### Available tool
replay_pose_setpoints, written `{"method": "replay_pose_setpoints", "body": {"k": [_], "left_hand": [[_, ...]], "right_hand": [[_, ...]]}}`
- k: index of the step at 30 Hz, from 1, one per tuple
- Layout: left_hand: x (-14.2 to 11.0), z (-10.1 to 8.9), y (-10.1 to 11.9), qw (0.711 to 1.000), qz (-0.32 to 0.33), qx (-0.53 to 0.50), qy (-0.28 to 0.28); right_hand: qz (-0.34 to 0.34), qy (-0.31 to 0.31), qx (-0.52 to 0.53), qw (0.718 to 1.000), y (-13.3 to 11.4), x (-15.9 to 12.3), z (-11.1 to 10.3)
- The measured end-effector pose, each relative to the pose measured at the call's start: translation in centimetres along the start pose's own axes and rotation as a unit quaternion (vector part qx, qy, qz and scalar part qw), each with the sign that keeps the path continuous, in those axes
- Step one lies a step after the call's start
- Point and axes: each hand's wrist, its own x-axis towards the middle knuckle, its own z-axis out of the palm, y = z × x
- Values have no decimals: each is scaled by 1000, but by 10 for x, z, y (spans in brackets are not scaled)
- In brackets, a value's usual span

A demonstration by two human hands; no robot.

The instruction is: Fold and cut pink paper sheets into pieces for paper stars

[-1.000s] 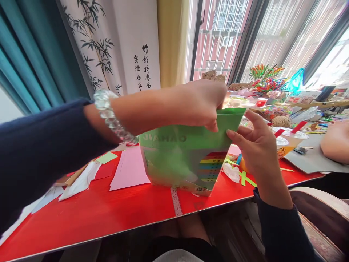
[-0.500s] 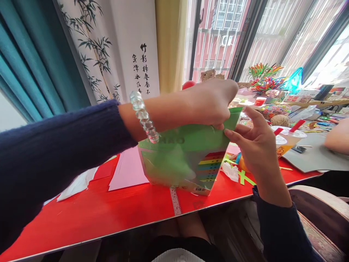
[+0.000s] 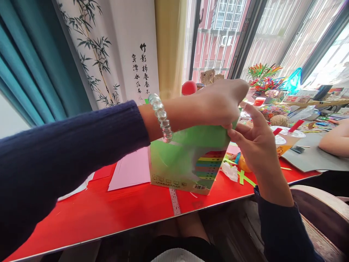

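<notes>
A green paper packet [image 3: 177, 160] with printed colour stripes and a barcode stands upright on the red table, its lower edge near a clear ruler [image 3: 175, 202]. My left hand [image 3: 220, 103], with a beaded bracelet on the wrist, reaches across the top of the packet. Its fingers are closed at the upper right corner, largely hidden behind the hand's back. On that same corner my right hand [image 3: 253, 142] pinches with thumb and fingers, close against the left. Pink paper sheets [image 3: 131, 169] lie to the left of the packet.
Green paper strips [image 3: 242, 177] and a crumpled white tissue [image 3: 229, 171] lie right of the packet. Lidded drink cups [image 3: 289, 136] with red straws stand beyond. Another person's arm [image 3: 335, 140] rests on a grey mat [image 3: 308, 156]. The table's front edge is close to me.
My left hand has moved to the right along the packet's top, toward my right hand. The packet's left side has shifted right, and its lower left printing now shows. My right hand has barely moved.
</notes>
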Motion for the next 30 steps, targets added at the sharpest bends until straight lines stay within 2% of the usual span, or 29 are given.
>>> {"method": "replay_pose_setpoints", "body": {"k": [4, 8, 11, 14, 18, 22, 27, 30], "left_hand": [[2, -1, 1, 999, 42, 30, 7], [-1, -8, -8, 997, 62, 33, -33], [-11, -17, -17, 992, 65, 95, -40], [-20, -18, -27, 986, 40, 155, -39], [-20, -9, -37, 987, 13, 161, -7], [-27, -6, -46, 988, 19, 149, 23], [-67, -9, -65, 981, 17, 170, 95], [-89, -4, -77, 968, 10, 205, 144]], "right_hand": [[0, -12, 6, 1000, 0, -2, -1], [-7, 7, 6, 1000, 1, -3, -1], [-13, 17, 10, 1000, 3, -3, -1], [-7, 6, 14, 1000, 4, -3, 0], [-10, 6, 5, 1000, 4, -5, 2], [-12, 5, 9, 1000, 4, -6, 0], [-6, 21, 17, 1000, 5, -10, 0], [-23, 24, 25, 999, 4, -14, 4]]}}
